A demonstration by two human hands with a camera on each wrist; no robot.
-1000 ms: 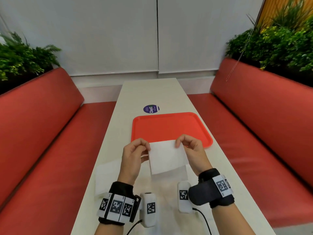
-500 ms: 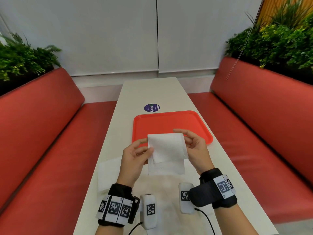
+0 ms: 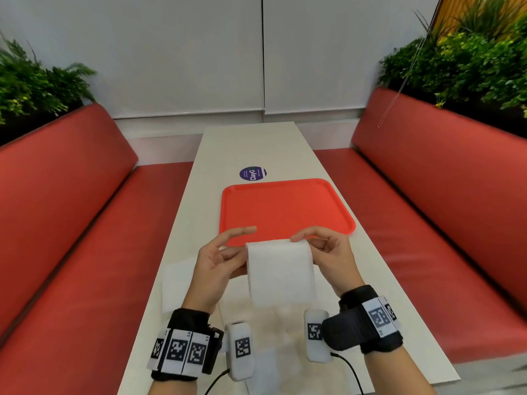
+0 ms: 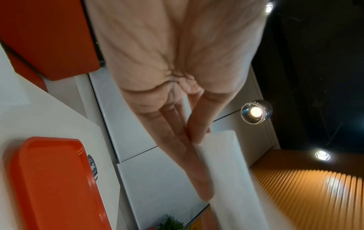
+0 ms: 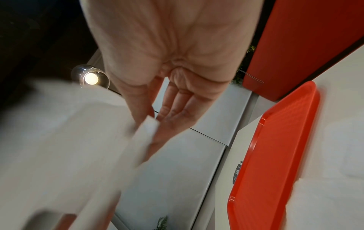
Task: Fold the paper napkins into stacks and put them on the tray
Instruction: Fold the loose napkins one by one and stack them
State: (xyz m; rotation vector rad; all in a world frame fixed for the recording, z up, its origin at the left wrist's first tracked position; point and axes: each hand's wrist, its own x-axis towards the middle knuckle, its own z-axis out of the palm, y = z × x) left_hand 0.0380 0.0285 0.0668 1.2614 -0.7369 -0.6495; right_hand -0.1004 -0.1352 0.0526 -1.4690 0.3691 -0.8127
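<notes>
A white paper napkin [image 3: 281, 272] hangs doubled over in the air just in front of the red tray [image 3: 285, 206], its rounded fold on top. My left hand [image 3: 241, 253] pinches its left edge between thumb and straight fingers; the left wrist view shows that pinch [image 4: 197, 144] on the napkin [image 4: 226, 155]. My right hand [image 3: 309, 246] pinches the right top corner, seen blurred in the right wrist view, where the hand [image 5: 151, 124] meets the napkin [image 5: 69, 140]. Nothing lies on the tray.
One flat napkin [image 3: 176, 283] lies on the white table [image 3: 256, 143] left of my left hand, and more white sheets [image 3: 271, 329] lie under my wrists. A purple round sticker [image 3: 253, 173] sits beyond the tray. Red benches [image 3: 71, 223] flank the table.
The napkin went from a single hanging sheet to a doubled one, its top edge brought over toward me. Both hands kept their hold and shifted slightly forward.
</notes>
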